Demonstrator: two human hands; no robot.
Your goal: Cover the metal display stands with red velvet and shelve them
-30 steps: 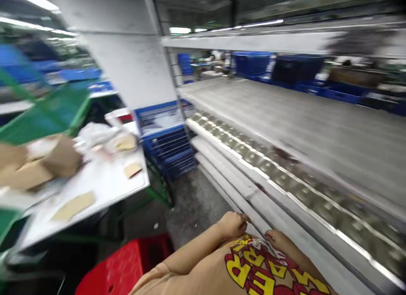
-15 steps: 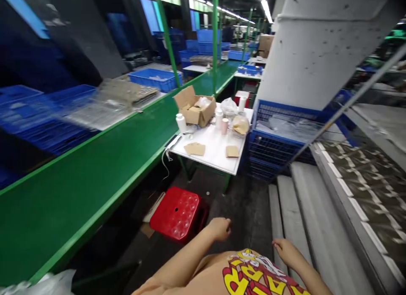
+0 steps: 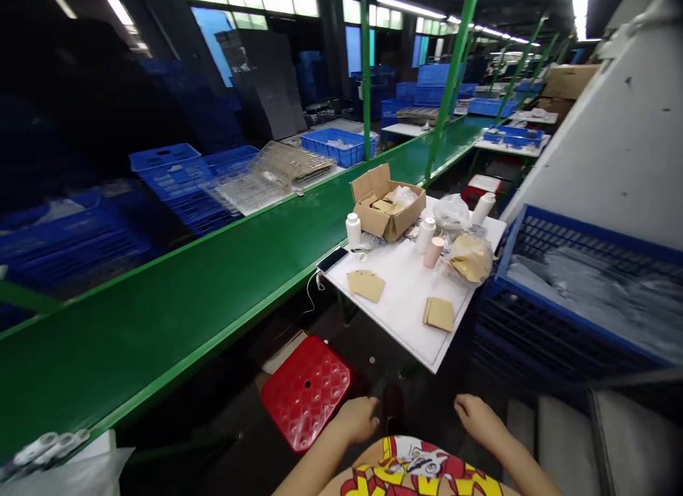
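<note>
My left hand (image 3: pixel 358 419) hangs low in front of my body, fingers curled into a loose fist, with nothing showing in it. It is nearest to the red plastic stool (image 3: pixel 299 389), beside its right edge. On the other side, my right hand (image 3: pixel 480 418) is also curled closed, and no object shows in it. Ahead of both stands a white table (image 3: pixel 400 289). On it lie a fan of brown cards (image 3: pixel 366 285), a small stack of brown cards (image 3: pixel 438 314), a pink cup (image 3: pixel 433 252), white bottles (image 3: pixel 353 230) and an opened cardboard box (image 3: pixel 392 215).
A long green conveyor (image 3: pixel 224 275) runs along the left, with a phone (image 3: pixel 331 259) beside it on the table corner. Blue crates (image 3: pixel 533 268) holding clear plastic bags stand to the right, near grey ledges (image 3: pixel 555 439). White tubes and plastic (image 3: pixel 53 446) lie at lower left.
My view has swung left and come closer to the white table, which now appears larger. Both hands hang in front of my body as before, still curled.
</note>
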